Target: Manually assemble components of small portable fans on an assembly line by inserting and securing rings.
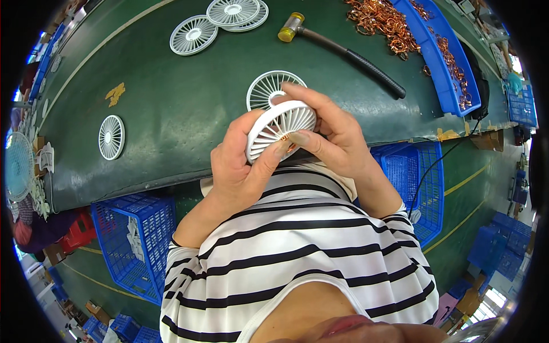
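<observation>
Between both hands, above the table's near edge, is a round white plastic grille (264,135) with spokes, tilted toward me. My left hand (241,154) grips its left rim, with the thumb at the hub. My right hand (333,134) holds the right side, fingers behind and thumb pressed at the centre. A copper-coloured ring piece (290,147) shows at the hub by the thumbs, partly hidden by them. Just behind the hands, a second white grille (269,86) lies on the green table (171,126).
A mallet (343,52) with a yellow head lies at the far right. Past it are loose copper rings (384,26) and a blue tray (452,68) of them. More grilles (194,35) lie far left, another (111,137) at left. Blue baskets (137,240) flank me below the table edge.
</observation>
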### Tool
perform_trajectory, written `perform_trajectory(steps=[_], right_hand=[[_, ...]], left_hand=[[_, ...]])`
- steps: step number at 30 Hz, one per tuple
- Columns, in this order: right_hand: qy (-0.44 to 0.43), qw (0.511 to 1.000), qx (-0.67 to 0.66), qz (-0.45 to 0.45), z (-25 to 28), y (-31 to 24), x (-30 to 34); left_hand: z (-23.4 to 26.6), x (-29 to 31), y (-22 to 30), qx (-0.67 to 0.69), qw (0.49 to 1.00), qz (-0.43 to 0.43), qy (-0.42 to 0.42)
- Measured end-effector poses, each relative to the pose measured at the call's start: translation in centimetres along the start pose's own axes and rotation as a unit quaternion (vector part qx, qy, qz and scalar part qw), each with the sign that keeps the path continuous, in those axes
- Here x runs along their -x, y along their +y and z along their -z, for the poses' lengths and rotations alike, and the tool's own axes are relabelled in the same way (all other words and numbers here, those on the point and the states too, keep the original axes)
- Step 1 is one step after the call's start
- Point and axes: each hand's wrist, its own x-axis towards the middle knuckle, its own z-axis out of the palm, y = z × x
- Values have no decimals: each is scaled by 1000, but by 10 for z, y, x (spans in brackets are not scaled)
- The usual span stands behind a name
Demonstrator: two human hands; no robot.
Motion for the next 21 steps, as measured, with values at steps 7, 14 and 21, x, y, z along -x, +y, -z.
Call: perform_trajectory(steps=[7,14,21], right_hand=[[-14,996,-29,-79,2,2,6],[28,981,184,-56,33,-9,-18],[199,689,672,-186,174,26,-45]], left_hand=[[-1,-1,-8,-91,992,-86,-18],[11,-9,0,-241,946,-200,80],[56,-27,-21,-384,907,-92,148]])
